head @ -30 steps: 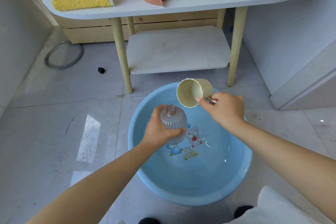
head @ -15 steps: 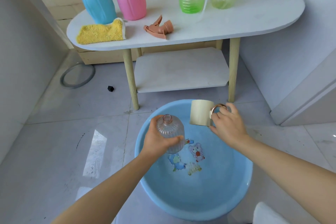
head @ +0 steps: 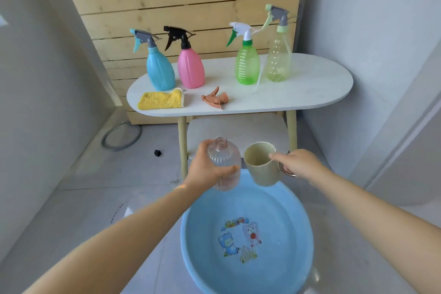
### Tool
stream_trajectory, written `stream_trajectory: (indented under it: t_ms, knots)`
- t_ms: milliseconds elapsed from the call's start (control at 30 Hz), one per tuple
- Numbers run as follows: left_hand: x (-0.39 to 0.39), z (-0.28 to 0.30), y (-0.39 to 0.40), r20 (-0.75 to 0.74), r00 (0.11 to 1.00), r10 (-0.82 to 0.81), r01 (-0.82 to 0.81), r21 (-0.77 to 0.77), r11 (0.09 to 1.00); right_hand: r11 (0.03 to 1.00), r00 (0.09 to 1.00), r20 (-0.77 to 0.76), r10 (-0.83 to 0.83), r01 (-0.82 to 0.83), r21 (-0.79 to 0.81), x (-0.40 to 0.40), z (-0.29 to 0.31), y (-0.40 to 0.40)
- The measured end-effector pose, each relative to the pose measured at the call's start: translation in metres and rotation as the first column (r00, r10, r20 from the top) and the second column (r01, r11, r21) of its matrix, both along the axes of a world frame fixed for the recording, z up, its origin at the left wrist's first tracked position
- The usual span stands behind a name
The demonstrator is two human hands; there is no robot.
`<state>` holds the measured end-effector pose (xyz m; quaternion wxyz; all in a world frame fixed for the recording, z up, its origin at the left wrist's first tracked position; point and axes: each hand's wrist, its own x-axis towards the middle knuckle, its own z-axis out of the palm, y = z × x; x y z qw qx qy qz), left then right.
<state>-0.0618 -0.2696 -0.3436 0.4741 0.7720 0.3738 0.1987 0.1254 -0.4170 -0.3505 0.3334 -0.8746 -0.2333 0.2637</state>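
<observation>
1. While the left hand (head: 205, 169) curls its fingers and thumb round the body of the clear bottle (head: 225, 162), whose uncapped neck points up, the right hand (head: 299, 164) grips the handle of the beige cup (head: 262, 168) with its forefinger laid over the rim.
2. A second ago the cup was tipped with its mouth by the bottle's neck. Half a second ago it lay sideways, and now it sits almost level, just beside the bottle.
3. Both things have risen from low inside the blue basin (head: 284, 203) to above its far rim, and the view has lifted toward the counter (head: 305, 88).
4. My reading is that the pour is over. The peach spray head (head: 214, 99) lying loose on the counter is probably wanted next, to close the bottle.
5. Little can be read. The basin floor carries cartoon animals under an arc of coloured lettering that is too blurred to make out. The four spray bottles (head: 191, 69) standing on the counter show no label or brand.
</observation>
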Motion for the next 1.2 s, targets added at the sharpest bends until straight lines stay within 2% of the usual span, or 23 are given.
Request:
stream_trajectory:
  t_ms: [167,300,400,667,833,1100,1200]
  knots:
    - [0.026,0.064,-0.002,0.055,0.998,0.012,-0.016,0.056,0.998,0.987,0.997,0.052,-0.064,0.055,0.149,0.016,0.063,-0.005]
    - [0.052,0.098,0.002,0.109,0.993,0.048,-0.057,0.082,0.995,0.959,0.969,0.155,-0.194,0.154,0.240,0.033,0.103,0.002]
    - [0.076,0.114,0.013,0.107,0.992,0.072,-0.081,0.079,0.994,0.949,0.948,0.187,-0.258,0.213,0.231,0.051,0.120,0.016]
    - [0.145,0.113,0.050,0.088,0.992,0.092,-0.100,0.094,0.990,0.936,0.933,0.122,-0.338,0.319,0.150,0.101,0.101,0.065]
    - [0.178,0.095,0.068,0.113,0.992,0.064,-0.075,0.094,0.993,0.924,0.931,0.066,-0.359,0.345,0.166,0.118,0.085,0.079]
    - [0.201,0.080,0.087,0.133,0.990,0.049,-0.066,0.130,0.989,0.940,0.934,0.136,-0.331,0.313,0.137,0.123,0.076,0.105]
    - [0.202,0.078,0.087,0.147,0.989,0.029,-0.051,0.145,0.988,0.927,0.914,0.187,-0.359,0.326,0.186,0.116,0.079,0.109]
